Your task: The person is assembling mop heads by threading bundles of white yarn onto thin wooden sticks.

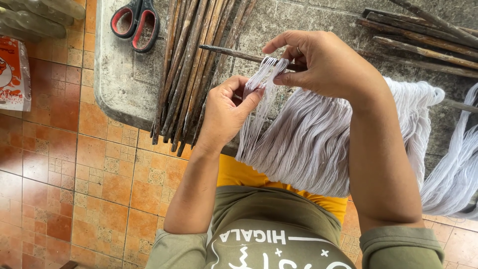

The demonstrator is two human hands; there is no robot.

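so both hands are up over the edge of a grey stone bench (124, 84), working a hank of pale grey-white yarn (308, 139) that's draped over a dark wooden stick (234, 54) lying across the bench. the right hand (323, 62) is closed on the stick where the threads loop over it, thumb and fingers pinching a small group of strands right at the top. the left hand (226, 109) sits just below and to the left, fingers curled in and pinched on a thin bunch of those same strands, pulling them a bit apart from the rest of the hank. the bulk of the yarn hangs down off the bench edge toward the person's lap, over a yellow cloth (239, 174).

just left of the hands there's a bundle of dark wooden sticks (189, 74) lying lengthwise, their ends poking past the bench edge. more sticks (423, 37) are piled at the top right. red-handled scissors (135, 22) lie at the top of the bench, well away from the hands. another hank of the same pale yarn (455, 169) hangs at the far right. the floor is orange patterned tile (59, 174), and a printed plastic bag (12, 74) sits at the left edge.
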